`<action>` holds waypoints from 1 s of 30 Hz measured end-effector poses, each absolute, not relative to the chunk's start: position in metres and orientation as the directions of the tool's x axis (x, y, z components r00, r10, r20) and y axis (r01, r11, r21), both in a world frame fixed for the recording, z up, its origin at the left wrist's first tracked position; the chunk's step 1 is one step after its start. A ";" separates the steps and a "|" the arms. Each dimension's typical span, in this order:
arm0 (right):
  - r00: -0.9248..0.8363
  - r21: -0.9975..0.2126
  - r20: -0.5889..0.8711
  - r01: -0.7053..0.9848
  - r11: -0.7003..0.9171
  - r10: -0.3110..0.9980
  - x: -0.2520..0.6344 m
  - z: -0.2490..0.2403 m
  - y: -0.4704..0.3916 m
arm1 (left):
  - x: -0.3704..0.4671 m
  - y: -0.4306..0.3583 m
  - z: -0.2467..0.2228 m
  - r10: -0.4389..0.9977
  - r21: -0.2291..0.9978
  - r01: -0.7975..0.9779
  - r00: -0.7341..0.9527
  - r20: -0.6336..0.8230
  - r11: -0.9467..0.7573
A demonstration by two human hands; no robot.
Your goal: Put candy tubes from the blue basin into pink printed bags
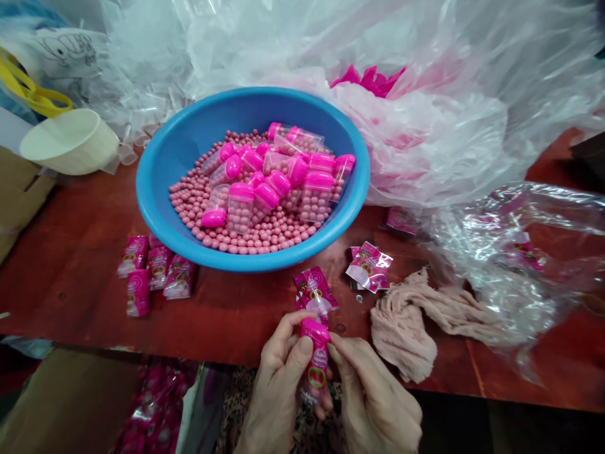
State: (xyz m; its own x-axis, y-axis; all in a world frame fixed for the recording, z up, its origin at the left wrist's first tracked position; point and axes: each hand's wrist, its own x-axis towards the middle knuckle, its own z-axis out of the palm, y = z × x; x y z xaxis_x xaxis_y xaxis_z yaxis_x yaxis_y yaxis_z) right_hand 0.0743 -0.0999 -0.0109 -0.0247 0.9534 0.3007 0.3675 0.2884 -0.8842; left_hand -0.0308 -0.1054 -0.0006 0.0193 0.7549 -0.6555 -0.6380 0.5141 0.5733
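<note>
A small clear candy container (316, 353) with a pink cap and a printed pink sleeve around it stands upright between my hands at the table's front edge. My left hand (281, 372) is closed on its left side, thumb across the front near the cap. My right hand (371, 384) pinches its right edge just below the cap, with fingertips curling behind it. Flat printed pink sleeves (314, 289) lie directly beyond my fingers, and another small pile of sleeves (370, 266) lies to the right.
Pink candy balls and several pink-capped containers fill a blue basin (161, 230). Sleeved containers (158, 268) sit left of it. A crumpled beige cloth (406, 334) and clear plastic wrap (501, 252) lie right. A cream bowl (69, 142) stands back left; below is a box of pink packs (154, 410).
</note>
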 end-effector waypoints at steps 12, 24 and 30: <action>-0.216 -0.794 0.403 0.401 0.457 0.890 0.085 -0.018 -0.084 | -0.027 -0.110 -0.008 0.708 0.478 -0.671 0.101 -0.699 0.567; -0.128 -0.887 0.276 0.347 0.303 0.953 0.083 -0.020 -0.077 | -0.032 -0.107 -0.009 0.733 0.480 -0.684 0.118 -0.670 0.549; -0.191 -0.902 0.288 0.274 0.332 0.939 0.091 -0.013 -0.070 | -0.039 -0.107 -0.007 0.767 0.600 -0.564 0.097 -0.634 0.567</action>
